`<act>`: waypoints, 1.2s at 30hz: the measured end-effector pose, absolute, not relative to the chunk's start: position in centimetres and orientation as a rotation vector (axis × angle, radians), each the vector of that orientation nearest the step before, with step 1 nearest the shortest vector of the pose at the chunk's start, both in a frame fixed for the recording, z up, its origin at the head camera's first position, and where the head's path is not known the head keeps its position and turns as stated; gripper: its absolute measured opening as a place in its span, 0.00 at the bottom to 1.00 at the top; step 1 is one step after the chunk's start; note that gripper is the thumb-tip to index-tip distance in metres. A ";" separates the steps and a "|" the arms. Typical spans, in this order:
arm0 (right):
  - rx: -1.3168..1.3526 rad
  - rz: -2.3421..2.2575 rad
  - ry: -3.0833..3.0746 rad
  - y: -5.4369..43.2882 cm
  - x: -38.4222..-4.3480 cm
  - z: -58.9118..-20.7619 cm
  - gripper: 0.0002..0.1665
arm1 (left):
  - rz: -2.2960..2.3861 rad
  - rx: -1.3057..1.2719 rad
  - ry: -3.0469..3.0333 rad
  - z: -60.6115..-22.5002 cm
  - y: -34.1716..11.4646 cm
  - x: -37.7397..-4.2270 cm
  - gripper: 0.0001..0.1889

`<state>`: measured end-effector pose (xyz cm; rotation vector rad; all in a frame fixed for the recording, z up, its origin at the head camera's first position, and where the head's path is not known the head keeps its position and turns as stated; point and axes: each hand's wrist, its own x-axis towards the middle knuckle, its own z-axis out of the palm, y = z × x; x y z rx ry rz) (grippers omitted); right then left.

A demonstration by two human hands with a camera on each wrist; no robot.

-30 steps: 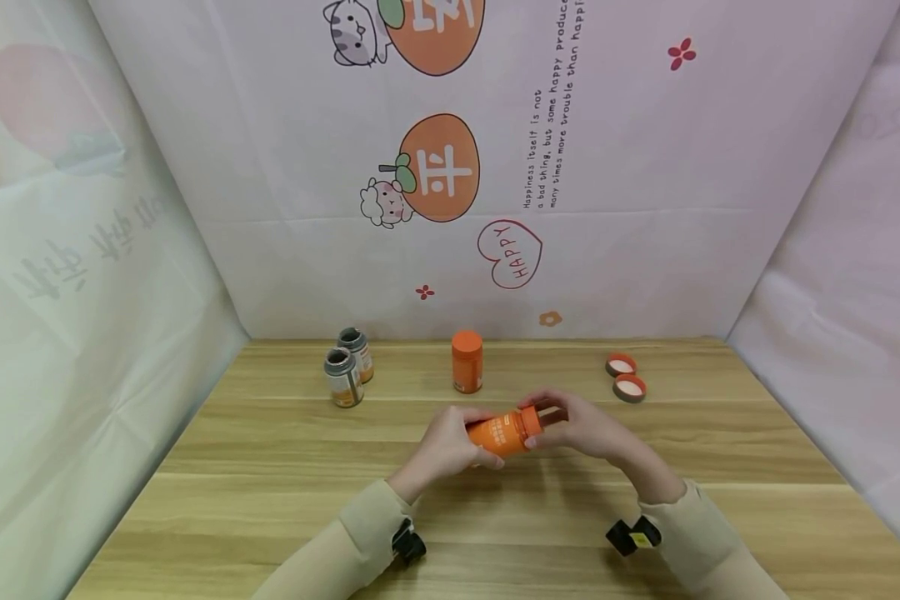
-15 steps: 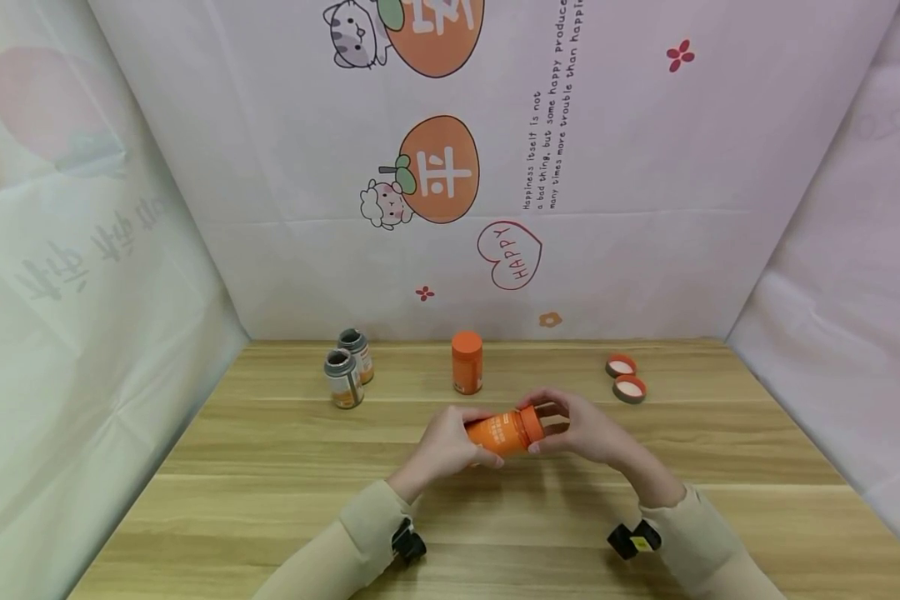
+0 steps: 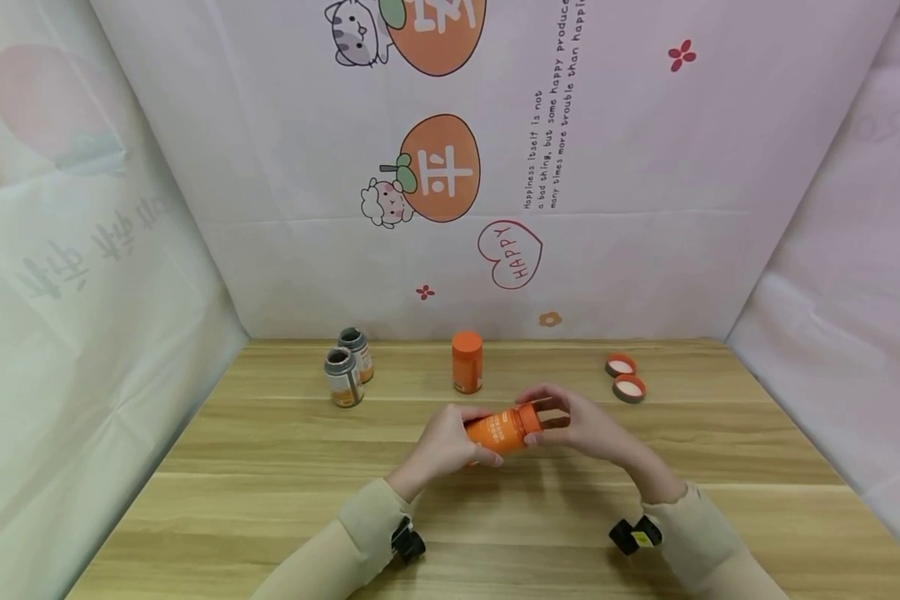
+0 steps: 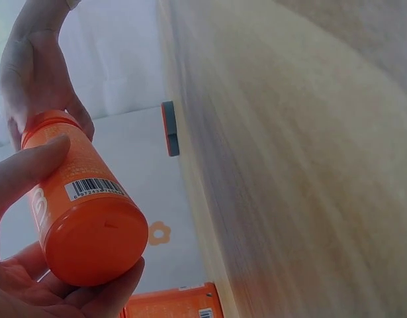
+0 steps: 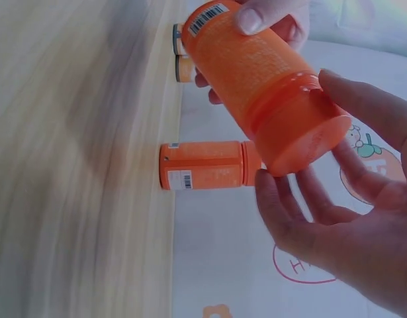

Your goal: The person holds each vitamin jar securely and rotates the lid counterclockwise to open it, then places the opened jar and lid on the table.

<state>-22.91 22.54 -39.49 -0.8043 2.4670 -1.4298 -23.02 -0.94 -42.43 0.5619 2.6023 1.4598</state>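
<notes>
My left hand point(image 3: 444, 443) is wrapped round the body of an orange bottle point(image 3: 493, 432), which it holds tilted above the table. At the bottle's other end, my right hand point(image 3: 583, 427) has its thumb and fingers curled round the orange screw cap point(image 3: 530, 418). The right wrist view shows those fingertips at the rim of the cap point(image 5: 306, 132), which sits on the bottle's neck. In the left wrist view the bottle's round base point(image 4: 97, 242) and a barcode face the camera. A second orange bottle point(image 3: 467, 362) stands upright with its cap on, behind my left hand.
Two grey-necked bottles point(image 3: 343, 379) stand uncapped at the back left of the wooden table point(image 3: 270, 500). Two red-and-grey lids point(image 3: 630, 388) lie inner side up at the back right. Printed white cloth point(image 3: 630, 267) rises along the table's back edge and sides.
My right hand's fingers shift slightly on the cap, first closing further over it, then drawing back. The bottle rises very slightly in the left hand; everything else stays in place.
</notes>
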 end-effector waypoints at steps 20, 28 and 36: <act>-0.413 -1.257 2.364 22.3 -23.9 -38.9 0.32 | 1.381 0.607 2.723 -42.8 -0.4 -23.3 0.30; -0.455 -1.297 2.323 22.3 -23.4 -38.4 0.31 | 1.405 0.606 2.699 -42.7 -0.5 -23.2 0.30; -0.564 -1.280 2.355 22.5 -23.3 -38.4 0.28 | 1.423 0.617 2.682 -42.8 -0.7 -23.1 0.31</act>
